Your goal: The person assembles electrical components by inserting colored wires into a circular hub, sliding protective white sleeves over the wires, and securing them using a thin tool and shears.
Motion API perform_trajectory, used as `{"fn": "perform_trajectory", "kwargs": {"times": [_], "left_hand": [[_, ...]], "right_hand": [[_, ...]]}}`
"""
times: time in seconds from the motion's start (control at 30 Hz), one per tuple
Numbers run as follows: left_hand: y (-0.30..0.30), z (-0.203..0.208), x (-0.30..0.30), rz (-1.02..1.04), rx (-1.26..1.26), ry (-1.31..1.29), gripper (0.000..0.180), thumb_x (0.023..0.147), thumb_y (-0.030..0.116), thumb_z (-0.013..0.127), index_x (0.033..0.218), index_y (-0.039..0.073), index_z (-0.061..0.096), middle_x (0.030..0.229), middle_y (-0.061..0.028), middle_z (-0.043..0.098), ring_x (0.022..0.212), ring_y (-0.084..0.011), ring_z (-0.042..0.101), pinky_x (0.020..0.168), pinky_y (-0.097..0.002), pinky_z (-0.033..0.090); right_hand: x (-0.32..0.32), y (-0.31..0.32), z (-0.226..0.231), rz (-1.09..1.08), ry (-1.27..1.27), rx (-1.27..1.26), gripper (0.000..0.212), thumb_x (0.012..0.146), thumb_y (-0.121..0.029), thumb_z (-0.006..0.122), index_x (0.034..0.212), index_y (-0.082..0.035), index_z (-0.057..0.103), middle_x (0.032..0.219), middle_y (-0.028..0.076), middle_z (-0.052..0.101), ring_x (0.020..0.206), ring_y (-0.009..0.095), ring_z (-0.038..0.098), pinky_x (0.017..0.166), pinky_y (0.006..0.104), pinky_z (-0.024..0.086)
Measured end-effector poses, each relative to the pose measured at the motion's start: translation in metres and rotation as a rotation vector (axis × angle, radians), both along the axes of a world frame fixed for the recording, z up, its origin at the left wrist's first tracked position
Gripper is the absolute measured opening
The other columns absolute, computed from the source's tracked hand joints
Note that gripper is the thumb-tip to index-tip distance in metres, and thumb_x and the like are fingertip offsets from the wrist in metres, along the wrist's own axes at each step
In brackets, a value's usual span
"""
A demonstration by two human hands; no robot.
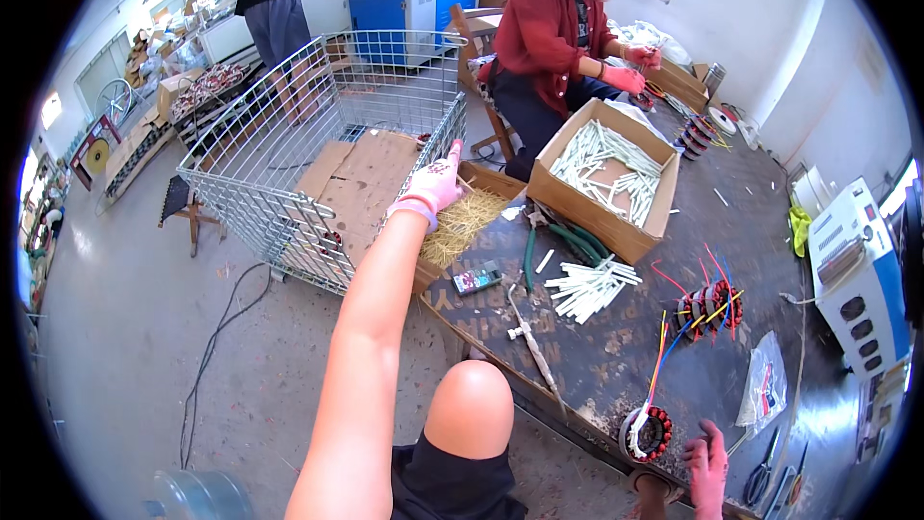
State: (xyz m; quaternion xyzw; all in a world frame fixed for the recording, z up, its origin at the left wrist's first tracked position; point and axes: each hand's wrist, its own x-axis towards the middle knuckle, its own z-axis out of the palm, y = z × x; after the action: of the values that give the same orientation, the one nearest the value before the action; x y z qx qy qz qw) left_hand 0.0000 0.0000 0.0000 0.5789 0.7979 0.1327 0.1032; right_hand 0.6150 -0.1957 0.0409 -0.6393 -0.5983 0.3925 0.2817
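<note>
My left hand (438,185), in a pink glove, is stretched forward at the near right side of a wire mesh cage (318,207). One finger points up along the mesh; the others are hidden, so any grip cannot be made out. Below that hand, a box holds thin yellow straw-like strands (467,221). My right hand (709,470), also gloved pink, is over the table's near edge with fingers apart and nothing in them. Just left of it lies a ring-shaped motor stator (647,434) with red coils, a white tie and colored leads. More wired stators (710,310) stand in a row farther back.
The dark table (616,366) holds a carton (602,239) of white tubes, loose white tubes (589,287), green-handled pliers (577,243), a plastic bag (763,385), scissors (762,470) and a blue-white machine (859,274). A co-worker in a red shirt (544,34) sits across; another person (272,10) stands behind the cage.
</note>
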Motion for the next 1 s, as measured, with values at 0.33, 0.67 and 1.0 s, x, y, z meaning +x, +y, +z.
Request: {"fn": "perform_trajectory", "kwargs": {"times": [0.33, 0.67, 1.0], "left_hand": [[-0.038, -0.004, -0.018, -0.12, 0.432, -0.081, 0.045, 0.095, 0.019, 0.055, 0.139, 0.012, 0.05, 0.12, -0.0145, 0.066, 0.103, -0.0334, 0.066, 0.09, -0.0416, 0.053], [-0.197, 0.089, 0.216, -1.364, 0.901, -0.013, 0.051, 0.089, 0.019, 0.058, 0.136, 0.004, 0.048, 0.12, -0.0116, 0.056, 0.068, -0.0181, 0.06, 0.054, -0.0344, 0.05], [-0.18, 0.084, 0.152, -0.89, 0.476, 0.116, 0.042, 0.085, 0.019, 0.065, 0.126, 0.015, 0.059, 0.115, -0.0074, 0.063, 0.081, -0.019, 0.064, 0.066, -0.0324, 0.054]], "right_hand": [[-0.074, 0.024, -0.009, 0.127, -0.546, 0.027, 0.03, 0.085, -0.021, 0.068, 0.107, -0.001, 0.063, 0.077, 0.01, 0.069, 0.069, 0.02, 0.068, 0.065, 0.0332, 0.052], [-0.151, 0.007, 0.066, 0.268, -0.317, 0.478, 0.028, 0.077, -0.008, 0.071, 0.104, -0.002, 0.064, 0.076, 0.012, 0.068, 0.064, 0.024, 0.066, 0.062, 0.0346, 0.051], [-0.231, 0.046, 0.084, 0.327, 0.026, 0.522, 0.043, 0.084, -0.003, 0.068, 0.126, 0.0, 0.058, 0.091, 0.01, 0.065, 0.071, 0.015, 0.063, 0.067, 0.0278, 0.051]]}}
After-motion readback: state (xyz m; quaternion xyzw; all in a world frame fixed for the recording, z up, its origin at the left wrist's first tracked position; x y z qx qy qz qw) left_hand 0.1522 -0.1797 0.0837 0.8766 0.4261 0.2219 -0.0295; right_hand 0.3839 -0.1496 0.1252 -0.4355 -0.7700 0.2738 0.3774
